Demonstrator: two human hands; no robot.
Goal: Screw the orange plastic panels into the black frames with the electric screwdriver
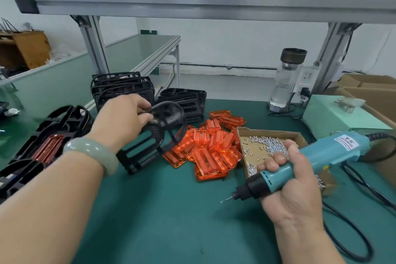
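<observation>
From the head camera, the left hand has its fingers and thumb curled round the top edge of a black frame, holding it tilted above the green mat; its long axis runs from that hand down toward the person. The right hand is wrapped fully round the electric screwdriver, bit aimed low and leftward, touching nothing. The orange panels lie heaped between the two hands, just right of the held frame and ahead-left of the right hand. The left hand looks nearer to them, though both hands are full. Just behind the right hand's fingers sits the cardboard tray of screws. Stacked frames stand beyond the left hand, and panelled frames lie to its left. The driver's cable loops to the right.
</observation>
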